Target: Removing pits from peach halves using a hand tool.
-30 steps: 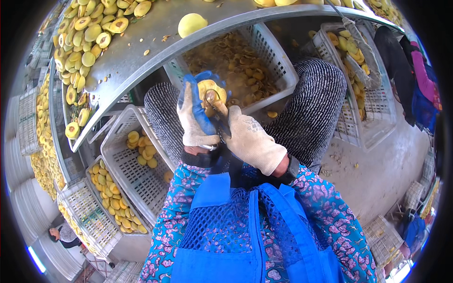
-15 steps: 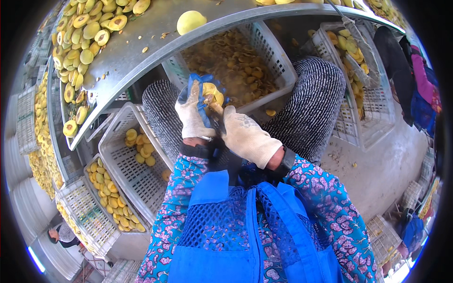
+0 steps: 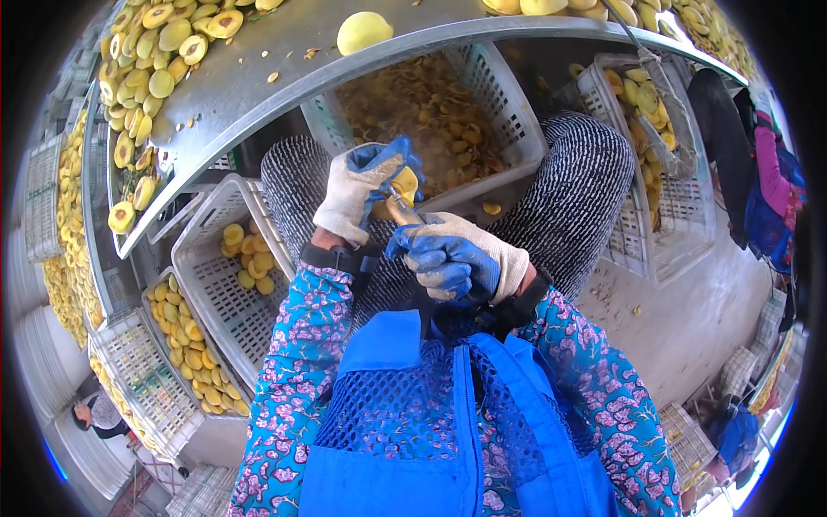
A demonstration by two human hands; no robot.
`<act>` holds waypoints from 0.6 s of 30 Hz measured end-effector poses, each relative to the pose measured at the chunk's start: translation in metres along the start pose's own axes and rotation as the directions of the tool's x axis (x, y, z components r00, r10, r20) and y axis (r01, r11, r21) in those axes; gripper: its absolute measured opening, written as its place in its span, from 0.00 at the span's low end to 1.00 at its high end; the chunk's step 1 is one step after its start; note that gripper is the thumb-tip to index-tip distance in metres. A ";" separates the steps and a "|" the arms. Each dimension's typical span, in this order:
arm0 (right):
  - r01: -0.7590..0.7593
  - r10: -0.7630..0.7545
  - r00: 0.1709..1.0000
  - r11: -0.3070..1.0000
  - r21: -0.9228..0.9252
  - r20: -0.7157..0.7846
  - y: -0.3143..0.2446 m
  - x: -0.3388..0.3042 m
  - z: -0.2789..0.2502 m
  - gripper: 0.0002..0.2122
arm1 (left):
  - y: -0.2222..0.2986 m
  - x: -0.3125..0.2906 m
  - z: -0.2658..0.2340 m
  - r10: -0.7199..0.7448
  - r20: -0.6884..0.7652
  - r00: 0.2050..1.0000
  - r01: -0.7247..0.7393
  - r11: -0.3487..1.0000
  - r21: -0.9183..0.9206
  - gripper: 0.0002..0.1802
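In a white glove with blue-coated fingers, my left hand [image 3: 353, 188] is closed around a yellow peach piece [image 3: 405, 183], above the near edge of a crate. My right hand [image 3: 461, 258], gloved the same way, has its fingers wrapped round a tool with a wooden handle [image 3: 400, 209]. The tool's far end meets the peach; its working part is hidden there. Between my knees, a white crate [image 3: 517, 168] holds a heap of brownish-yellow peach scraps [image 3: 413, 99].
A metal table [image 3: 284, 53] curves ahead, with a whole peach [image 3: 364, 33] near its edge and halved peaches [image 3: 142, 65] piled left. At my left stand a crate [image 3: 220, 284] with several halves and a fuller crate [image 3: 191, 353]. Another peach crate [image 3: 633, 220] is at my right.
My right hand has rolled over, now showing its blue-coated fingers around the handle. My left hand has shifted slightly left and turned, and less of the peach shows.
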State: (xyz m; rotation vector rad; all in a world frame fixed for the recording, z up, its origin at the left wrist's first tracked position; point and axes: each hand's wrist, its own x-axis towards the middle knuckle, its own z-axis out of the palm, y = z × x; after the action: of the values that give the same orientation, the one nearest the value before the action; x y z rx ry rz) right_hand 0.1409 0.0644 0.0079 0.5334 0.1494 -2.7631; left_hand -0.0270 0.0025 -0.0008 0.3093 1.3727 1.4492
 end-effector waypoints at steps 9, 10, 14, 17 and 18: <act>-0.071 -0.016 0.953 0.959 0.275 0.304 0.008 0.013 -0.013 0.14 | -0.002 0.005 -0.001 -0.062 0.049 0.997 0.070 0.979 -0.190 0.17; -0.038 -0.025 0.957 0.977 0.209 0.290 0.004 0.011 -0.006 0.13 | 0.000 0.005 0.002 -0.007 -0.001 1.000 0.006 0.962 -0.273 0.17; 0.142 -0.139 0.959 0.990 0.008 0.247 -0.005 -0.006 0.013 0.10 | 0.019 -0.001 -0.008 0.115 -0.270 0.956 -0.207 0.916 -0.343 0.19; 0.208 -0.282 0.947 0.902 -0.377 -0.151 -0.022 -0.010 0.025 0.10 | 0.028 -0.026 -0.063 0.264 -0.397 0.879 -0.419 0.825 -0.379 0.19; 0.201 -0.391 0.887 0.805 -0.558 -0.245 -0.028 -0.005 0.022 0.11 | 0.036 -0.043 -0.088 0.332 -0.416 0.847 -0.466 0.839 -0.280 0.20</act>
State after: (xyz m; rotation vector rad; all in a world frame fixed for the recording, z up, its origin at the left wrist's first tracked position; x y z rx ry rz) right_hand 0.1283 0.0892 0.0312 0.9012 1.1266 -2.7050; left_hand -0.0950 -0.0727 0.0222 0.0939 1.3184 2.1743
